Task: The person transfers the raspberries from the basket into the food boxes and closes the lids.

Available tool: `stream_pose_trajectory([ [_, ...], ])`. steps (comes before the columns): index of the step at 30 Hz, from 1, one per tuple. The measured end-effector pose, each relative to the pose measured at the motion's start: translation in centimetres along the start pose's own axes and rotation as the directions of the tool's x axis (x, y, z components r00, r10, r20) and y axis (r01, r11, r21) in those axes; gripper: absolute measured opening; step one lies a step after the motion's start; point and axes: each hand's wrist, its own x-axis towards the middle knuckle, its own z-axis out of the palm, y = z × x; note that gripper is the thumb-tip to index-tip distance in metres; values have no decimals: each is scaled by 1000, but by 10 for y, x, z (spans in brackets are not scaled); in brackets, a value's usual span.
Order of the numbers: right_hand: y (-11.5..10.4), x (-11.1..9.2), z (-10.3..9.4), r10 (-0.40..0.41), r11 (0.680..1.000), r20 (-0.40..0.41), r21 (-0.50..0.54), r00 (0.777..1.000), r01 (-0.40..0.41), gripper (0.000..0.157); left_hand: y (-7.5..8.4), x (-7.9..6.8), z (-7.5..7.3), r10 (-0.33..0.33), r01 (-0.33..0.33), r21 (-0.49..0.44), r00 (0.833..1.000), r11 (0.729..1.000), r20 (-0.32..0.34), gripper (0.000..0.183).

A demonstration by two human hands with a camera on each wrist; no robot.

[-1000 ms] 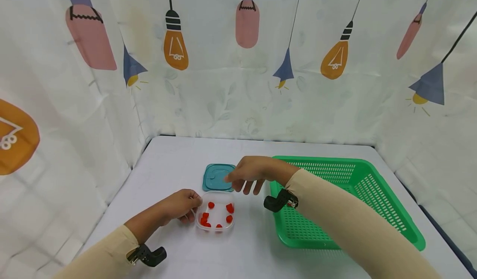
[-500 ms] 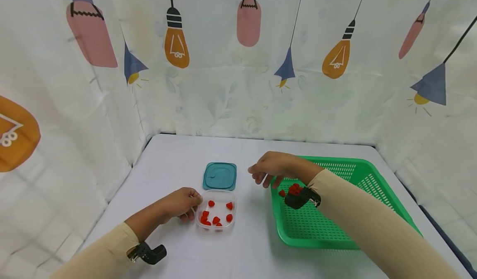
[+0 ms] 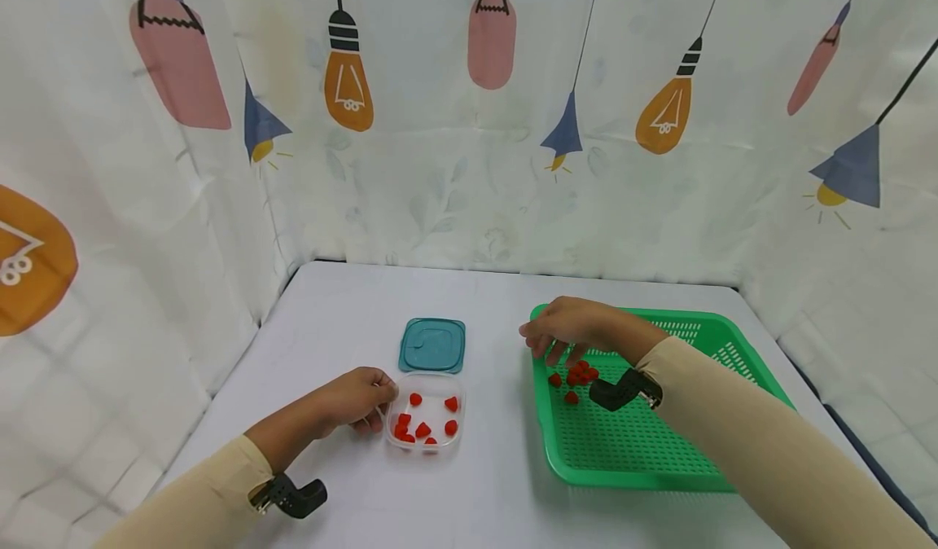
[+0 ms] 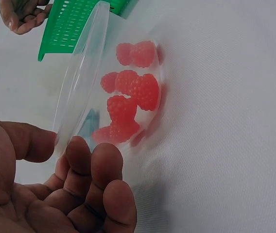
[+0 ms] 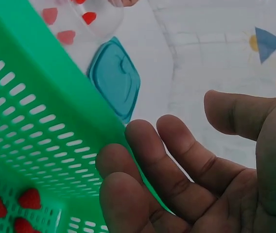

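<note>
My left hand [image 3: 359,401] pinches the left rim of a clear plastic container [image 3: 434,415] between thumb and fingers. Several red raspberries [image 4: 144,91] lie in that container, seen through its wall in the left wrist view. Over the left back corner of a green perforated basket [image 3: 645,455] hovers my right hand [image 3: 575,327]. Its fingers are loosely bent and spread from the thumb [image 5: 232,114], with nothing held. More raspberries [image 3: 581,374] lie in the basket's left part, close below that hand. Behind the container, a teal square lid [image 3: 433,344] lies flat.
Everything stands on a white-covered table [image 3: 352,305]. A patterned curtain [image 3: 454,191] encloses the back and both sides. The basket's raised rim [image 5: 55,63] separates its inside from the container and lid. A black wrist camera [image 3: 623,389] sits on the right sleeve.
My right hand has moved right, from above the lid and container to over the basket. Another raspberry shows near the container's front. My left hand keeps its grip on the rim.
</note>
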Motion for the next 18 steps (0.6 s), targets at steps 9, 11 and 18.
stream_pose_trajectory([
  [9,18,-7,-9,17,1000,-23,-11,1000,-18,45,1,0,-1,2,-2,2,1000,1000,8,17],
  [11,22,-8,-11,25,1000,-29,-11,999,-26,48,1,1,-1,2,-2,4,1000,1000,8,17],
  [18,36,-13,-15,61,998,-19,0,998,-61,60,0,1,-1,0,0,2,1000,1000,6,17],
])
